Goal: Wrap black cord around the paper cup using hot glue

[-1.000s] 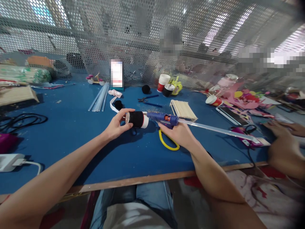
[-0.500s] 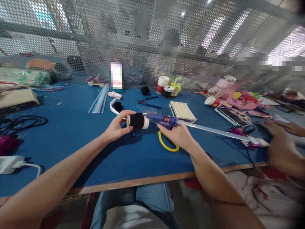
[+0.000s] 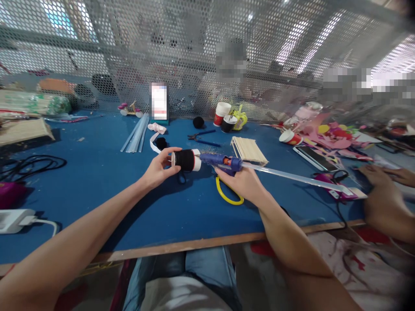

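Blue surface (image 3: 97, 172) before a perforated metal screen, littered with craft materials. Left hand (image 3: 158, 170), fingers closed around a black-wrapped paper cup (image 3: 186, 160) held sideways above the surface; right hand (image 3: 241, 182) grips a blue glue gun (image 3: 221, 161), its nozzle touching the cup's white rim. Wooden sticks (image 3: 249, 150) lie just beyond.

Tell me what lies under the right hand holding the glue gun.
A yellow loop lies on the blue table below the right hand and glue gun. The hand covers its upper end, so the rest is unseen.
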### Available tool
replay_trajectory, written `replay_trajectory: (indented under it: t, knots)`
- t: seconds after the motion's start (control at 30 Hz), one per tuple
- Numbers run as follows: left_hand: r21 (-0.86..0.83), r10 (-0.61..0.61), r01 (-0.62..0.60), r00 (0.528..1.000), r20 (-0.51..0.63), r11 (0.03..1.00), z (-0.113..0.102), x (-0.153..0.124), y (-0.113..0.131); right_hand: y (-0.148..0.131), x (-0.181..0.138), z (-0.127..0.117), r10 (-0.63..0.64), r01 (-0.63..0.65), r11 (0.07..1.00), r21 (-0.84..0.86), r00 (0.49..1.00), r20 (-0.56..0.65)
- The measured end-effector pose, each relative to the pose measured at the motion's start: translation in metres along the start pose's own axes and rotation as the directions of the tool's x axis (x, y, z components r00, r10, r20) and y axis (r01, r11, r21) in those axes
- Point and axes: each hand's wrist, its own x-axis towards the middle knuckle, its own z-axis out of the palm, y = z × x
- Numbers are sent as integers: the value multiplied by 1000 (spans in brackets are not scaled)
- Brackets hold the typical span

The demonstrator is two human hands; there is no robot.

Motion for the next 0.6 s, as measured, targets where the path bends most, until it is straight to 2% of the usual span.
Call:
replay_trajectory:
  t: [0.13, 0.33, 0.6]
  knots:
    - [-76, -76, 71, 995, -57, 995, 0, 2, -1, -1, 0, 1, -36, 36, 999, -16, 999, 19]
    - [-150, -95, 73, 985, -144, 986, 1, 5, -4, -4, -1, 1, -86, 87, 996, -37, 996, 24]
    - [-176, -130, 102, 979, -157, 979, 3, 5, 1, -4, -2, 0, -82, 83, 997, -7, 996, 37]
